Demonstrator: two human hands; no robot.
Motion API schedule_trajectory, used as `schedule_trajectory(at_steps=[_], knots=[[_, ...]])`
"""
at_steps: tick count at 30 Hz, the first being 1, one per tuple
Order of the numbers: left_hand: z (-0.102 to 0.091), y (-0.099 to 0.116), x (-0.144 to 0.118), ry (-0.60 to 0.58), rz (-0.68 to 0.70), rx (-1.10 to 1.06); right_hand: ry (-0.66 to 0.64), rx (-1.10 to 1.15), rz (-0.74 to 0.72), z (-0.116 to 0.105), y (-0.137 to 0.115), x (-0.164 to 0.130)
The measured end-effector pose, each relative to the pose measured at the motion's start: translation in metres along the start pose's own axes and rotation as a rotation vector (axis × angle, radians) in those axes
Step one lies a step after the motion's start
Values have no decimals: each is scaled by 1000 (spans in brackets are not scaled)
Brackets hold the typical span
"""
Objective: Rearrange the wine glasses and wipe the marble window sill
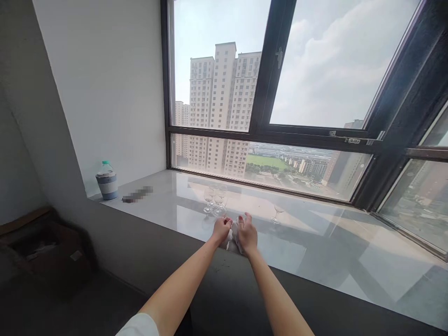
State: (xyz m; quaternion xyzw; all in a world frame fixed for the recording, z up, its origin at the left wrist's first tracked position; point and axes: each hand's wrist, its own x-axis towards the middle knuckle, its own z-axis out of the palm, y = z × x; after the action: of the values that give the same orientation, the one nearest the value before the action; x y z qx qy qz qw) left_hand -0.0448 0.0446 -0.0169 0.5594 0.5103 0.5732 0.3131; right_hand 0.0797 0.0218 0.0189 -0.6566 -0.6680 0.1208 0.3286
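Left hand (221, 229) and right hand (247, 233) both closed on a white cloth (232, 238) at windowsill (315, 242) edge; wine glasses (215, 200) just beyond.

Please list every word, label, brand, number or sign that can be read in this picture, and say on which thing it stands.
No text can be read.
Clear plastic bottle with the blue-and-white band: no lettering can be made out; too small.
Small dark object on the sill: blurred out, unreadable.
White cloth held in both hands: no print visible.
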Motion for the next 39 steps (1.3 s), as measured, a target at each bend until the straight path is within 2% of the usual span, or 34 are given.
schedule_trajectory(at_steps=[3,7,9,13,16,19,24,28,34,39], knots=[[0,1,-1,-26,-17,42,28,-197,-87,-18,26,-1],[0,-4,1,-43,-17,87,37,-484,-177,-47,81,3],[0,-8,3,-61,-11,131,28,-550,-160,-64,111,6],[0,-13,5,-91,10,181,-7,-502,-2,-95,156,10],[-1,-13,3,-115,31,184,-5,-426,95,-106,174,11],[-1,-10,0,-148,48,221,69,-360,121,-106,183,9],[7,1,4,-216,90,524,244,-381,48,-98,188,6],[36,15,13,-285,121,719,366,-455,15,-97,190,7],[110,27,28,-390,128,738,389,-423,49,-96,191,9],[166,29,46,-401,108,741,412,-388,77,-98,188,10]])
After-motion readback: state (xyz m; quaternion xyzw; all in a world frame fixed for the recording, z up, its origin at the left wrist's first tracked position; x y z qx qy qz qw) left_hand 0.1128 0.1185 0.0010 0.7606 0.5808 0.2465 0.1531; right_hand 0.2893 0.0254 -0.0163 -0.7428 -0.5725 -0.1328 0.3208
